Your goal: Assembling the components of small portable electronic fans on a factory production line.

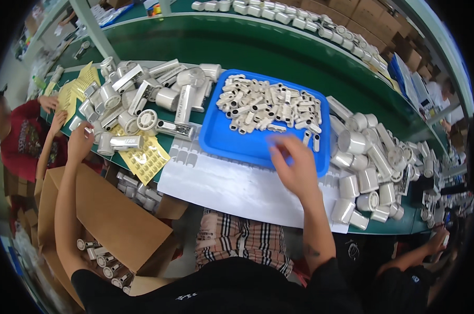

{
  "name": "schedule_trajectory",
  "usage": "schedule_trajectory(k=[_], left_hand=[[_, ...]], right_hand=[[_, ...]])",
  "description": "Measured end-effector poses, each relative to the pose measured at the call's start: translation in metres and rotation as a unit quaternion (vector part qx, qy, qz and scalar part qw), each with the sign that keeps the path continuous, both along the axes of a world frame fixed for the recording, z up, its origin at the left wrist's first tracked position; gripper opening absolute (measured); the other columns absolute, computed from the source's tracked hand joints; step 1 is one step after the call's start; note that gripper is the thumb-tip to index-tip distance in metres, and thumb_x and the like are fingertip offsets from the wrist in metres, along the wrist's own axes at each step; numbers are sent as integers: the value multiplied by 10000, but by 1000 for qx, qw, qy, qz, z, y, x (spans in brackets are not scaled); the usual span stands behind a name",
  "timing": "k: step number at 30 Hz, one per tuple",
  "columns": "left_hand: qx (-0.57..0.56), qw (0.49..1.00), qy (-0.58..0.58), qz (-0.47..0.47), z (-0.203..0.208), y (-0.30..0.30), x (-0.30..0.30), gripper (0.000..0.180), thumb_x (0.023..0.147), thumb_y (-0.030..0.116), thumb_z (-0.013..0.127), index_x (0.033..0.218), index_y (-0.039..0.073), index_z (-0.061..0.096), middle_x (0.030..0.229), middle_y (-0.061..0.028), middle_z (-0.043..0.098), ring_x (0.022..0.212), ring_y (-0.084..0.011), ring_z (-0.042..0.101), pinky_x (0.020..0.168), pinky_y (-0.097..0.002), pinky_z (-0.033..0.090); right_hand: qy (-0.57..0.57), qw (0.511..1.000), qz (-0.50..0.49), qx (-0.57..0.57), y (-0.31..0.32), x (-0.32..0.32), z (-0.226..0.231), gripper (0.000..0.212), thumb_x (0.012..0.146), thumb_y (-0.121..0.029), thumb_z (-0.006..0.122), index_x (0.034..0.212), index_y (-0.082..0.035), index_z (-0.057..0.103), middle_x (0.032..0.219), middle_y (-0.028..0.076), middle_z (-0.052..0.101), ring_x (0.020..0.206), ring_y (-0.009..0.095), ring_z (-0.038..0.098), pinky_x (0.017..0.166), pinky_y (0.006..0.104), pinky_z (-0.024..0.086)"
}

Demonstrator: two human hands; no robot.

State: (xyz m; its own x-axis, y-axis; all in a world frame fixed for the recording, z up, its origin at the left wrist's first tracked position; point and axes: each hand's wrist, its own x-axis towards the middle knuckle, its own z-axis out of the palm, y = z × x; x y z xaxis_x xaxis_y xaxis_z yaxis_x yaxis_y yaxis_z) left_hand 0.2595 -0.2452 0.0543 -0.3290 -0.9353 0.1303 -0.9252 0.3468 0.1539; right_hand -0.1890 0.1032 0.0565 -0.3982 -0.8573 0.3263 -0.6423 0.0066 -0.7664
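Note:
My right hand [297, 165] hangs over the near edge of a blue tray [232, 144], thumb and fingers apart, with nothing visible between them. Heaped in the tray's far part are small oblong white plastic pieces [271, 104], many bearing a dark round spot. Out to the left, my left hand [80, 144] is closed, its fingertips pinched beside a heap of white plastic devices [166, 99] with round drum-shaped heads and flat handles. Something small and pale shows at those fingertips, too small to name.
Yellow sticker sheets [149, 158] lie under the left heap. A similar white heap [373, 162] stands right of the tray, and a white sheet [216, 186] before it. An open carton [108, 209] holds more devices at lower left. Co-workers sit at both sides; a co-worker's hand [49, 103] is near.

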Motion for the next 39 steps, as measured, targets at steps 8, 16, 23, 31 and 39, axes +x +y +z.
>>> schedule_trajectory(k=[8,16,23,31,39], left_hand=[[51,957,116,-260,70,117,-184,190,809,197,707,895,40,644,650,-87,632,575,-194,619,548,-322,474],[78,869,150,-464,87,206,-324,161,795,170,708,875,37,666,764,-91,675,671,-222,645,618,-326,499],[36,758,148,-634,88,277,-468,499,744,367,753,1126,74,622,1049,-140,663,977,-310,643,792,-406,523],[3,816,62,-575,41,313,-529,676,688,449,771,1199,48,583,1056,-174,663,987,-353,641,822,-450,521],[106,797,175,-569,148,291,-463,596,742,340,793,1213,31,597,1059,-159,667,923,-245,660,757,-326,528]], right_hand=[[272,958,-72,55,-103,-50,-64,252,774,-22,549,995,-17,670,1014,190,616,1020,354,581,890,435,489],[239,971,-23,3,-104,-41,-62,193,773,-70,575,953,-32,635,991,150,634,1027,315,578,933,459,455],[-44,960,-16,-274,-63,-18,-48,374,913,-178,574,1265,-52,569,1168,184,605,1163,336,525,995,409,402],[-71,995,-5,-74,35,-16,-44,398,883,-33,594,1280,-41,564,1134,172,611,792,279,651,722,372,511],[-245,962,38,-114,71,-6,-41,371,878,7,601,1247,-27,578,970,67,545,735,127,613,652,241,513]])
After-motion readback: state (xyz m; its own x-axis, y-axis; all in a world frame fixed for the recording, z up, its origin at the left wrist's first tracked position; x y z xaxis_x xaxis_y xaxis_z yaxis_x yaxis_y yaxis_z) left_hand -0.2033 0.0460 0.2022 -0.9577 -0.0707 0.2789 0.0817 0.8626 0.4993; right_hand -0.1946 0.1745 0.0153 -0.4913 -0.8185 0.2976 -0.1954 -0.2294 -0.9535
